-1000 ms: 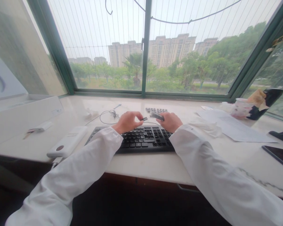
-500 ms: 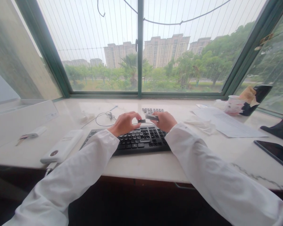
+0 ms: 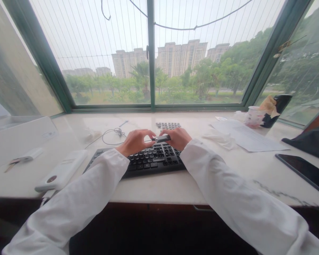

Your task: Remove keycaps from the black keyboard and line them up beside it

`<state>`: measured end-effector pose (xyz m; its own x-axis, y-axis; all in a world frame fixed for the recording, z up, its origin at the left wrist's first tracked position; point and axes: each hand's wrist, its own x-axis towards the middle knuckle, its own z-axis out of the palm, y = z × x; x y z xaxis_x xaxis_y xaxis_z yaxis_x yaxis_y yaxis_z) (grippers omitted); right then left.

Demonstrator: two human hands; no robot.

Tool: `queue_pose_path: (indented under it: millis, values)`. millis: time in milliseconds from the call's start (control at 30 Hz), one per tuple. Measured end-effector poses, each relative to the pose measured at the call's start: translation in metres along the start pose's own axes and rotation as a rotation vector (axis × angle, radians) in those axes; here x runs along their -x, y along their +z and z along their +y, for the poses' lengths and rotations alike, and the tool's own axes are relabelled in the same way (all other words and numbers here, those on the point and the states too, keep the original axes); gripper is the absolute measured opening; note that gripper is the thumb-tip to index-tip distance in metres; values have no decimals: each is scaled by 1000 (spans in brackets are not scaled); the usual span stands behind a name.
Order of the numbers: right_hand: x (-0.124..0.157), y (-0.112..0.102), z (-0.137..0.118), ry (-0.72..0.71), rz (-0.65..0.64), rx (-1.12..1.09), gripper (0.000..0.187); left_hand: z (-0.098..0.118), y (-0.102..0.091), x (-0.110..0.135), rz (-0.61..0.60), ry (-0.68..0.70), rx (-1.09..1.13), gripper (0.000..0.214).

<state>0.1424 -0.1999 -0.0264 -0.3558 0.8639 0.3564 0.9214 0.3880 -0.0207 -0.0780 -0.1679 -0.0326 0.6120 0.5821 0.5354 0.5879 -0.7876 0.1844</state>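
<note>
On the white marble window sill (image 3: 154, 187), your hands work over a black computer keyboard (image 3: 151, 162). A small dark, silver-edged object (image 3: 162, 138) sits between them, just above the keyboard's top rows. Your right hand (image 3: 177, 138), fingers curled nearly closed, has hold of the object's right end. Your left hand (image 3: 135, 142) is half closed, its thumb and forefinger pinched towards the left end; whether they grip it, you cannot tell. Just beyond the keyboard lies a black block of keys (image 3: 168, 125). A thin grey cable (image 3: 114, 134) coils to the left, a white power bank (image 3: 61, 169) lies nearer you, and printed paper sheets (image 3: 246, 136) spread to the right.
</note>
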Motion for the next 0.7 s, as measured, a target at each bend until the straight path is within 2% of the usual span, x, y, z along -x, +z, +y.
queue_pose_path:
  millis: [233, 400, 500, 700]
  values:
    - [-1, 4, 3, 40, 13, 27, 29, -7, 3, -1, -13, 10, -46, 21]
    - [-4, 11, 21, 284, 44, 69, 28, -10, 3, -1, -7, -15, -73, 25]
    - [-4, 12, 37, 426, 11, 114, 25, -13, 4, -1, 2, -30, -74, 29]
    - [-4, 8, 59, 599, -84, 106, 26, -20, 4, -1, 14, -71, -84, 30]
